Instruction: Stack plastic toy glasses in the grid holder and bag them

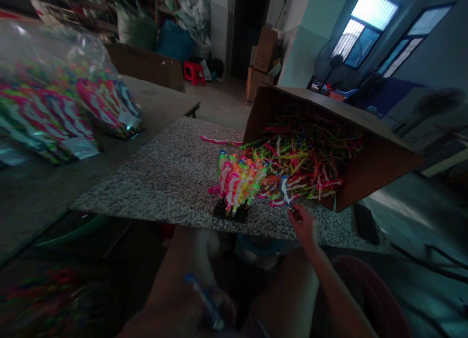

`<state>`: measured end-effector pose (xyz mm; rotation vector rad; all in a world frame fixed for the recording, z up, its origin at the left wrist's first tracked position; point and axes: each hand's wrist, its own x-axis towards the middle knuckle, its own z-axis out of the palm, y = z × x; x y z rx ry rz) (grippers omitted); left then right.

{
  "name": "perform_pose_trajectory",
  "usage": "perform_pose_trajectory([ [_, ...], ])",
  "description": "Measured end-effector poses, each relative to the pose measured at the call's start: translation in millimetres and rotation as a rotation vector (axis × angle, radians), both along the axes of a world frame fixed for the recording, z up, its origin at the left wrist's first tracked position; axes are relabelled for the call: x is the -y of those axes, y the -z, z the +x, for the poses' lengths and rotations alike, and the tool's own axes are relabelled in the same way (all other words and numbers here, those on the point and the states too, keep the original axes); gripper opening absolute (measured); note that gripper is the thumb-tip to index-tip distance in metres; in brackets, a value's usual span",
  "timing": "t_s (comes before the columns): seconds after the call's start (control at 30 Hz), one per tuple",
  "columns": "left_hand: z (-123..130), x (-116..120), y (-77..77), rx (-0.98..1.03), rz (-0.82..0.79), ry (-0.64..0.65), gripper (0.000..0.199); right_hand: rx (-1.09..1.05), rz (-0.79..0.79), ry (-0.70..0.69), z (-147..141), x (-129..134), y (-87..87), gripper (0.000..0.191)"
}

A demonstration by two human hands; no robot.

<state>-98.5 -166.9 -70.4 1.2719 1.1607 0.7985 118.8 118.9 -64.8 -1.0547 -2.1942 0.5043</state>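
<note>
My right hand [304, 226] is closed, its fingertips pinching the lower end of a slim blue-and-white plastic piece [284, 189] in front of the box. Low in the view, blurred and dark, my left hand [223, 306] is over my lap, closed round another blue-and-white plastic piece [204, 296]. Between the hands, on the speckled tabletop [164, 167], a bunch of similar bright pieces [239, 182] stands upright in a black base [230, 212]. A cardboard box [380, 177] lies on its side, with a tangle of colourful pieces [310, 152] spilling from its mouth.
Clear bags of bright pieces [78, 109] stand on the table at the left. One pink strip [221, 141] lies near the tabletop's far edge. A dark flat object [366, 224] is right of the box. Farther back are a red stool [194, 73] and stacked cartons [265, 52].
</note>
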Motion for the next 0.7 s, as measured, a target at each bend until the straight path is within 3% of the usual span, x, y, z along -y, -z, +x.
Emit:
perform_pose_trajectory([
  [0.1,-2,-7,4.3,0.027,-0.056,-0.019,0.05,-0.284,-0.234,0.062,-40,43,5.2,0.035],
  [0.17,-11,-15,0.6,0.012,-0.038,-0.123,0.046,-0.351,-0.327,0.039,-67,67,10.6,0.034],
  [0.3,-44,-39,-10.8,-0.051,0.138,-0.567,0.044,-0.366,-0.372,0.127,-107,88,18.2,0.029],
  [0.37,-59,-55,-11.6,-0.118,0.241,-0.71,0.043,-0.35,-0.356,0.172,-119,89,18.5,0.025],
  [0.57,-72,-107,15.6,-0.461,0.531,-0.851,0.027,-0.137,-0.276,0.253,-135,93,9.4,0.011],
  [0.7,-70,-119,34.3,-0.583,0.593,-0.869,0.025,-0.047,-0.216,0.24,-141,97,5.8,0.007],
])
